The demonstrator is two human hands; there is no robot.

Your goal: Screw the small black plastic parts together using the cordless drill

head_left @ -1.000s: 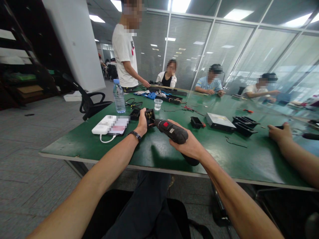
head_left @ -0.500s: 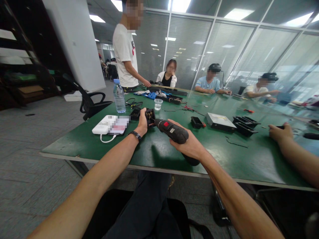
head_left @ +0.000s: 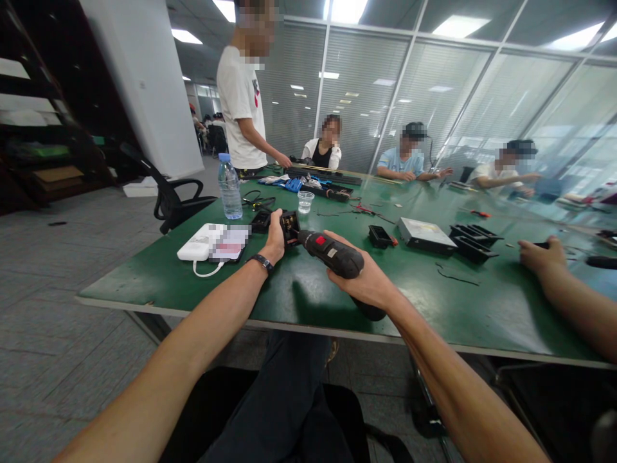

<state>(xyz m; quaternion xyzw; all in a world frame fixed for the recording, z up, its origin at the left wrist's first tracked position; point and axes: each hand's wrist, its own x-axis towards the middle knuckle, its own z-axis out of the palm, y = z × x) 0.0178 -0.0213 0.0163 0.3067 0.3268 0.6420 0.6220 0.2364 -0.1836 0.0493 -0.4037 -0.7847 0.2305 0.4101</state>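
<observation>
My right hand [head_left: 367, 280] grips a black electric screwdriver [head_left: 332, 253] with a red switch, its tip pointing left into a small black box-shaped part [head_left: 290, 226]. My left hand [head_left: 275, 238], with a watch on the wrist, holds that part upright on the green table [head_left: 313, 289]. A second small black part [head_left: 261, 222] lies just left of it.
A white power bank [head_left: 200, 242] and phone lie at left, with a water bottle [head_left: 230, 187] and plastic cup [head_left: 305, 202] behind. Black trays [head_left: 470, 241], a silver drive [head_left: 424, 235] and a co-worker's hand [head_left: 542, 256] are at right. Several people sit or stand at the far side.
</observation>
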